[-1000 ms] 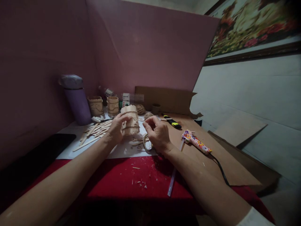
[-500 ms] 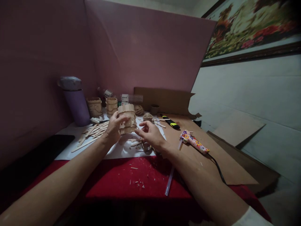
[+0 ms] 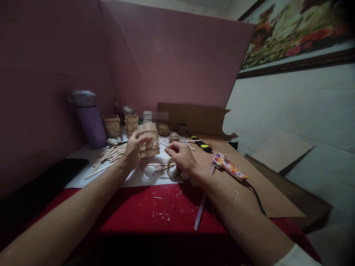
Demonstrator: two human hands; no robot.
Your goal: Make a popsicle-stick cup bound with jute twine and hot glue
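My left hand (image 3: 133,149) grips a cup made of craft sticks (image 3: 149,142), its thumb across the front. Bands of twine run around the cup near top and bottom, and it is held slightly tilted above the white paper (image 3: 138,179). To the right of the cup, my right hand (image 3: 181,157) is closed in a pinch, apart from the cup. A thin strand, apparently twine, seems to run from the cup's side to these fingertips. Beneath the right hand lies a ring-shaped coil (image 3: 171,170), partly hidden. Loose craft sticks (image 3: 111,157) are piled left of the cup.
Two similar stick cups (image 3: 112,126) stand behind, beside a purple bottle (image 3: 90,123). Twine balls (image 3: 163,129) and a small brown pot (image 3: 182,128) are at the back. A yellow-black cutter (image 3: 202,144) and a flowered glue gun (image 3: 229,168) with a cord lie on cardboard (image 3: 266,195).
My right hand has moved slightly right, away from the cup, and its fingers have drawn into a tighter pinch. The cup has shifted a little left in my left hand.
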